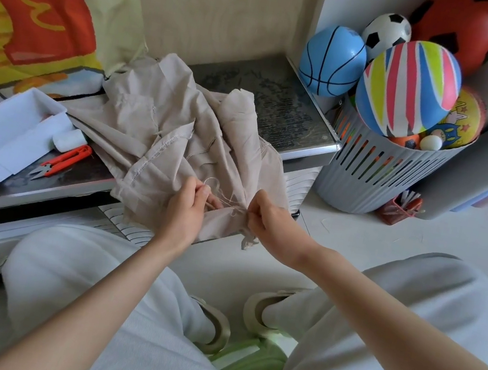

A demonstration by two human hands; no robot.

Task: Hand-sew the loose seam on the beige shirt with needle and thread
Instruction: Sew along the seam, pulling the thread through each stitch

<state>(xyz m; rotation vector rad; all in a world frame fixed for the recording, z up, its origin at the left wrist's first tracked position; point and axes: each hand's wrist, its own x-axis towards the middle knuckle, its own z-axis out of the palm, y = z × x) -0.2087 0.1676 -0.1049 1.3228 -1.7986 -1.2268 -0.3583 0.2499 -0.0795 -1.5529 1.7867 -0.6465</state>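
The beige shirt [164, 131] lies crumpled on a low dark table [282, 107], its lower edge hanging over the front. My left hand [186, 210] pinches the fabric at that edge. My right hand [266, 218] has its fingers curled and pinched at the seam just to the right. A thin pale thread [219, 188] loops loosely over the cloth between the two hands. The needle is too small to make out.
A white tray [7, 133], a white thread spool [69, 139] and orange thread snips [66, 160] lie on the table's left. A grey slatted basket [378, 172] full of balls stands at the right. My knees and a green stool are below.
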